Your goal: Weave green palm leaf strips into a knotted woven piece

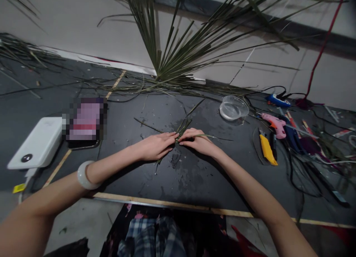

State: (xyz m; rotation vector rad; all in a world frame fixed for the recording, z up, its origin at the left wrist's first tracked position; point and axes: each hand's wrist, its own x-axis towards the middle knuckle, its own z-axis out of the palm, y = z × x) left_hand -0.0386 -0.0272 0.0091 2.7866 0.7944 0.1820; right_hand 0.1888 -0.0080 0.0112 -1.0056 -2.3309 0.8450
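Several narrow green palm-leaf strips cross one another on the dark table between my two hands, their loose ends sticking out in several directions. My left hand lies low over the strips, its fingers together and pressing them at the crossing. Thumb and fingers of my right hand pinch the strips just to the right of that point, and one strip runs out past the hand. The fingertips of both hands nearly meet. Exactly how the strips are interlaced under the fingers is too small to make out.
A fanned palm leaf leans on the wall behind. On the left are a phone and a white power bank. To the right are a clear plastic bowl, a pink glue gun, a yellow cutter and tangled cables.
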